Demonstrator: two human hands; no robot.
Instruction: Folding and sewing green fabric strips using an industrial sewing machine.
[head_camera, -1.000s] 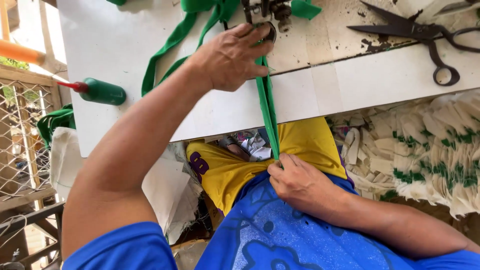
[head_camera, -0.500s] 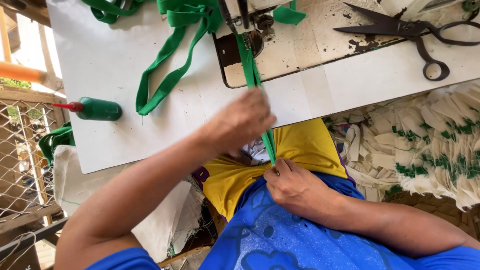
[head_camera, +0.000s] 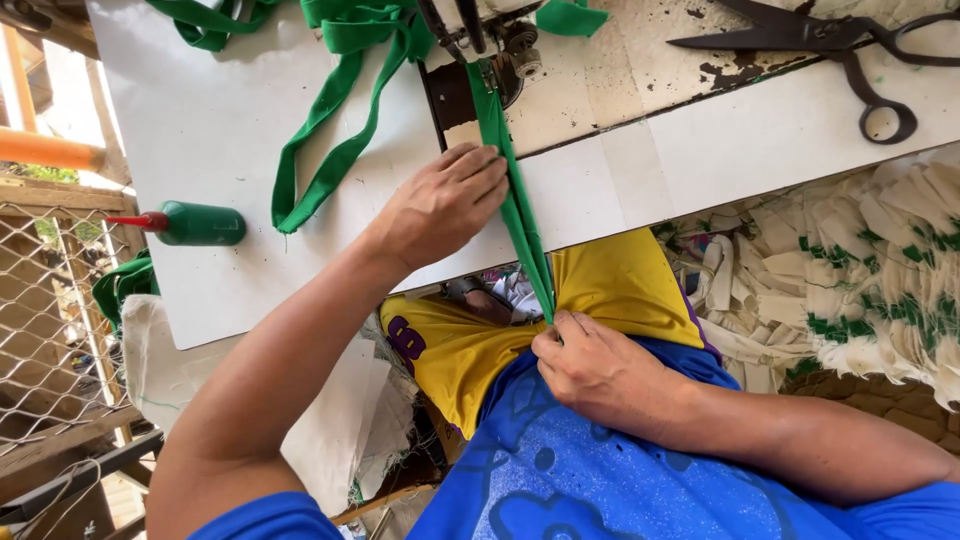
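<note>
Green fabric strip (head_camera: 520, 215) runs taut from sewing machine needle (head_camera: 470, 25) over the table's (head_camera: 230, 130) near edge; left hand (head_camera: 445, 205) presses it flat, right hand (head_camera: 600, 375) pinches its lower end.

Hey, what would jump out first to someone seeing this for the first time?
The bright green fabric strip running taut from the sewing machine down to the lap, the left hand pressing it on the white table, the right hand pinching its lower end. Big black scissors lie top right.
</note>
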